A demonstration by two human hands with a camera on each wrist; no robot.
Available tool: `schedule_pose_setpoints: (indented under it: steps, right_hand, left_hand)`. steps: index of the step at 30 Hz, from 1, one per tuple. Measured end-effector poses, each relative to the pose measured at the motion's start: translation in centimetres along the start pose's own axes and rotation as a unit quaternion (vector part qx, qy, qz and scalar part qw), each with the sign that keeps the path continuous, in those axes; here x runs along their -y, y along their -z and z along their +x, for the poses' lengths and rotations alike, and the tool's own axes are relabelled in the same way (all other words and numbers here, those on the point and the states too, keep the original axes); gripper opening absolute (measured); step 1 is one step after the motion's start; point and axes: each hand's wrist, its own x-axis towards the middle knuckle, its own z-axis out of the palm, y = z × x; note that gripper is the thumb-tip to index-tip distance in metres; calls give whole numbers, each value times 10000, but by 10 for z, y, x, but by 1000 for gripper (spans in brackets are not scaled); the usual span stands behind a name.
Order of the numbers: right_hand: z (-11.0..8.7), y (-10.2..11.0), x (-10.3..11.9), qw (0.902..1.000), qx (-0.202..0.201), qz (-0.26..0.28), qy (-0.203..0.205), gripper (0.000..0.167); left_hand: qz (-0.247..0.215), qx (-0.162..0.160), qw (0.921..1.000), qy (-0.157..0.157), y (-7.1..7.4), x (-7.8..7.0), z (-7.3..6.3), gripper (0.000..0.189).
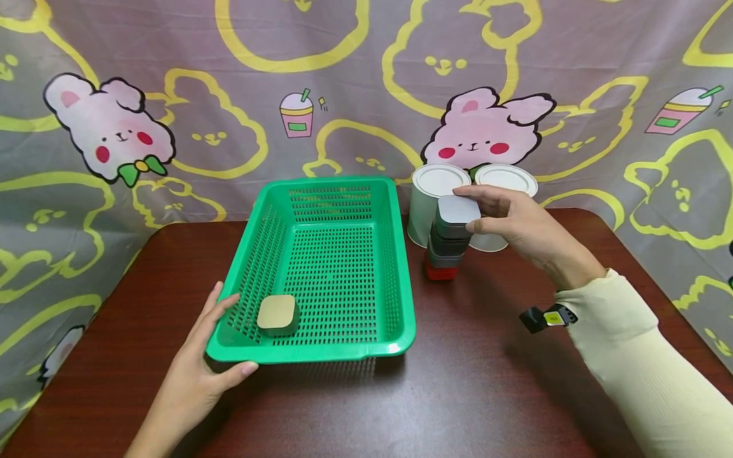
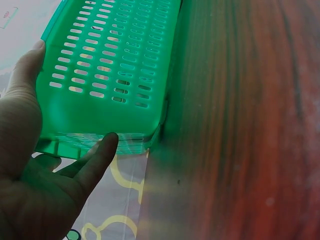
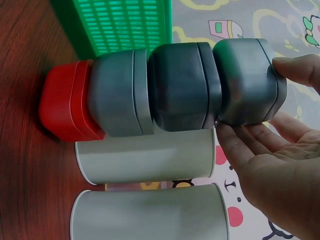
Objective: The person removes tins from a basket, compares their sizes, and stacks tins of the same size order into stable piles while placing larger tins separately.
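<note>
At the near left corner of a green perforated plastic basket (image 1: 403, 280), my left hand (image 1: 189, 369) grips the rim, thumb at the front and fingers along the left side. A small tin with a gold lid (image 1: 277, 312) lies inside that corner. Right of the basket rises a stack of small rounded-square tins. From the table up come a red tin (image 3: 62, 102), a grey tin (image 3: 115, 92), a black tin (image 3: 180, 85) and a dark grey tin (image 3: 245, 82). My right hand (image 1: 518, 222) holds this top tin between thumb and fingers.
Two white cylindrical cans (image 1: 422, 216) with lids stand side by side just behind the stack. The dark reddish wooden table (image 1: 458, 394) meets a patterned cloth (image 1: 343, 83) at the back and sides.
</note>
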Motion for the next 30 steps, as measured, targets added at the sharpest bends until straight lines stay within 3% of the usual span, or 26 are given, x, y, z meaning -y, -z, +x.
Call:
schedule_pose_setpoints:
  steps: [21,30]
  right_hand:
    - [2,0,-3,9999,-27,115,-96,57]
    - [2,-1,-4,9998,7,198,-59,56]
  left_hand:
    - [-4,50,9999,122,1,-1,0,102]
    - [-32,14,10000,39,0,-1,0,102]
